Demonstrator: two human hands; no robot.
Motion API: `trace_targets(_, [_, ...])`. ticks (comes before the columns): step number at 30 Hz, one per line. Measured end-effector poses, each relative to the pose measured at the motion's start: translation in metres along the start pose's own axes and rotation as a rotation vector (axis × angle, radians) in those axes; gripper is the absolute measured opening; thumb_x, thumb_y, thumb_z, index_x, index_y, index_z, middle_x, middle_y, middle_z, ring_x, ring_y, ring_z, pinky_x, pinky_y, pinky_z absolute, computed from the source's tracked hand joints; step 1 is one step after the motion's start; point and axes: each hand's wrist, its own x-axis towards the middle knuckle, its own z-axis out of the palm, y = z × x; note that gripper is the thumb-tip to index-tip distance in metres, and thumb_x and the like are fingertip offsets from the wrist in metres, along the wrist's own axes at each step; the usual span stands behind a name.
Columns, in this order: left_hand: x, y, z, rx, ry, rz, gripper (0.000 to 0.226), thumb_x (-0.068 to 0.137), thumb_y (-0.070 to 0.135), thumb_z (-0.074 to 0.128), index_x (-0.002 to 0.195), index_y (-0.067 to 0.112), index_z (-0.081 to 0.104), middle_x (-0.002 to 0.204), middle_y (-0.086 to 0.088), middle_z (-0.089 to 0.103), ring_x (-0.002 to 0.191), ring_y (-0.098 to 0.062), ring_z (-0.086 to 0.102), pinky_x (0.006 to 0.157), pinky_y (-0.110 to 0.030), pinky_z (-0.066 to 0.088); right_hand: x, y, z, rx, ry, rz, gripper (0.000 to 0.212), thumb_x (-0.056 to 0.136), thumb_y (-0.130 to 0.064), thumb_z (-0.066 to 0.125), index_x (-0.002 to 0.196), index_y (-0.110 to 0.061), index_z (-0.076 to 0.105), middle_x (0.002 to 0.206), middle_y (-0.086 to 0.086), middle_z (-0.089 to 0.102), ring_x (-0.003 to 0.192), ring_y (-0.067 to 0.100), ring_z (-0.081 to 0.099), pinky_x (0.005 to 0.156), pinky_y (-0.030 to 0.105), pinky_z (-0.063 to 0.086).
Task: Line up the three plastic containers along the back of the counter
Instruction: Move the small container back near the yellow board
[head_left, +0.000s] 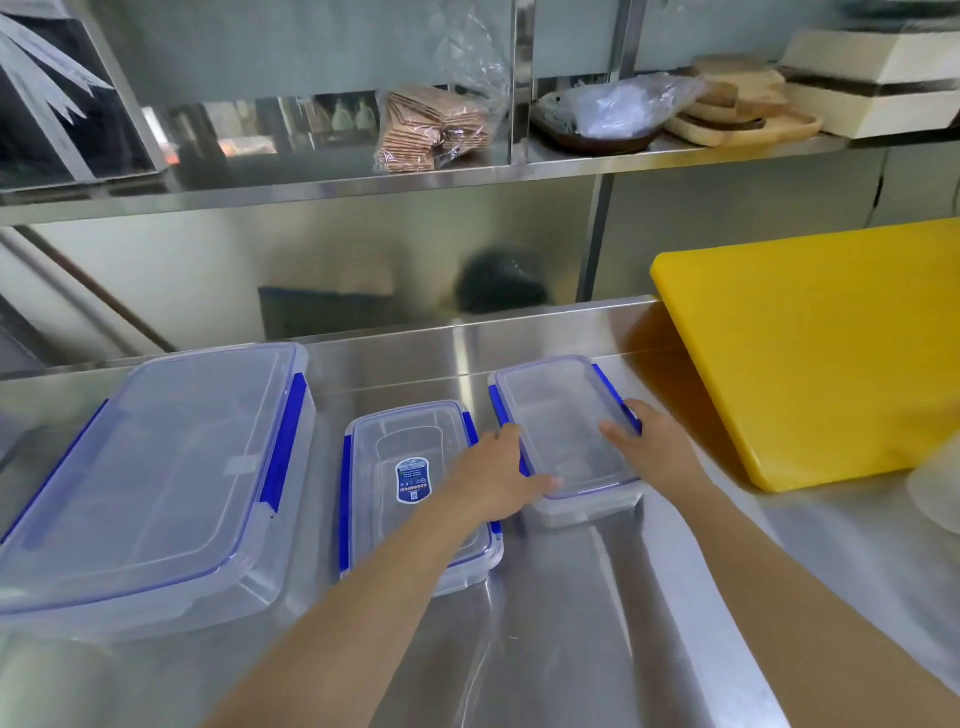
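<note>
Bare steel counter (571, 597) lies open in front of the three clear blue-clipped plastic containers (156, 467). The leaning yellow plastic cutting board (821, 353) blocks the right; a low steel shelf (311, 192) overhangs the back.

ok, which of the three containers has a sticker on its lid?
The middle container, between the large one and the small one; their lids are plain.

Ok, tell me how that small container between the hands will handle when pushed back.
The small container looks empty, so probably light. On the smooth steel counter it should slide easily. Low and flat, with its lid clipped on, it seems unlikely to tip.
</note>
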Motion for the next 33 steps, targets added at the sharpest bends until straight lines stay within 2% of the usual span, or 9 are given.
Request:
trace_targets(4, [0.000,0.006,0.017,0.008,-0.072,-0.007,0.116,0.066,0.054,0.075,0.150,0.015,0.006,0.155,-0.013,0.020,0.143,-0.033,0.021,0.118,-0.046,0.022,-0.025,0.010,-0.001,0.191,-0.070,-0.018,0.057,0.084,-0.038,0.064,0.134,-0.017,0.046,0.135,0.006,0.046,0.119,0.023,0.049,0.088,0.022,0.036])
trace_targets(6, [0.000,0.012,0.027,0.105,-0.065,-0.012,0.116,0.070,0.052,0.073,0.150,0.007,0.002,0.158,-0.019,0.012,0.147,-0.035,0.007,0.120,-0.044,0.004,-0.036,0.012,-0.006,0.165,-0.169,-0.022,0.069,0.081,-0.035,0.067,0.142,-0.021,0.036,0.149,0.003,0.028,0.129,0.021,0.039,0.089,0.018,0.032])
trace_targets(8, [0.006,0.013,0.033,0.092,-0.009,-0.023,0.108,0.075,0.048,0.071,0.149,0.005,0.005,0.156,-0.021,0.016,0.147,-0.036,0.007,0.120,-0.041,0.001,-0.042,0.014,-0.010,0.138,-0.235,-0.035,0.080,0.077,-0.030,0.073,0.144,-0.022,0.030,0.152,0.001,0.020,0.134,0.017,0.032,0.090,0.014,0.030])
trace_targets(14, [0.025,0.011,0.031,-0.005,0.000,-0.011,0.105,0.077,0.045,0.070,0.151,0.013,0.004,0.159,-0.014,0.011,0.147,-0.038,0.001,0.118,-0.044,0.013,-0.031,0.010,-0.020,0.103,-0.265,-0.059,0.091,0.071,-0.025,0.078,0.145,-0.020,0.025,0.146,-0.002,0.021,0.120,0.009,0.033,0.091,0.016,0.030])
trace_targets(18, [0.043,0.010,0.029,-0.015,0.023,0.009,0.102,0.071,0.048,0.074,0.148,0.017,0.015,0.150,-0.010,0.030,0.137,-0.033,0.032,0.111,-0.044,0.035,-0.015,0.007,-0.024,0.149,-0.269,-0.055,0.091,0.070,-0.022,0.079,0.145,-0.020,0.026,0.130,-0.007,0.026,0.115,0.008,0.033,0.090,0.016,0.033])
trace_targets(20, [0.050,0.011,0.027,-0.013,0.043,0.024,0.100,0.070,0.048,0.075,0.147,0.019,0.018,0.144,-0.007,0.037,0.128,-0.029,0.043,0.104,-0.042,0.043,-0.006,0.005,-0.027,0.133,-0.278,-0.057,0.090,0.071,-0.021,0.079,0.145,-0.020,0.026,0.137,-0.002,0.028,0.113,0.008,0.033,0.089,0.017,0.033])
trace_targets(27, [0.072,0.026,0.027,0.003,0.053,0.029,0.098,0.072,0.052,0.071,0.148,0.024,0.015,0.150,-0.005,0.029,0.129,-0.030,0.045,0.104,-0.046,0.045,0.021,0.010,-0.036,0.084,-0.265,-0.011,0.088,0.073,-0.023,0.077,0.145,-0.020,0.026,0.149,0.003,0.026,0.129,0.018,0.032,0.094,0.022,0.032])
trace_targets(31, [0.082,0.031,0.030,-0.003,0.059,0.029,0.095,0.069,0.052,0.074,0.142,0.023,0.022,0.145,-0.006,0.036,0.125,-0.029,0.048,0.101,-0.045,0.048,0.028,0.016,-0.039,0.091,-0.271,0.007,0.089,0.071,-0.028,0.078,0.144,-0.025,0.027,0.148,0.003,0.027,0.114,0.012,0.033,0.101,0.033,0.038])
trace_targets(33, [0.082,0.030,0.031,-0.008,0.063,0.033,0.095,0.069,0.052,0.073,0.143,0.022,0.022,0.145,-0.006,0.036,0.126,-0.028,0.046,0.102,-0.045,0.047,0.029,0.019,-0.039,0.059,-0.278,0.024,0.090,0.071,-0.032,0.077,0.144,-0.026,0.026,0.150,0.004,0.022,0.124,0.016,0.033,0.104,0.036,0.035])
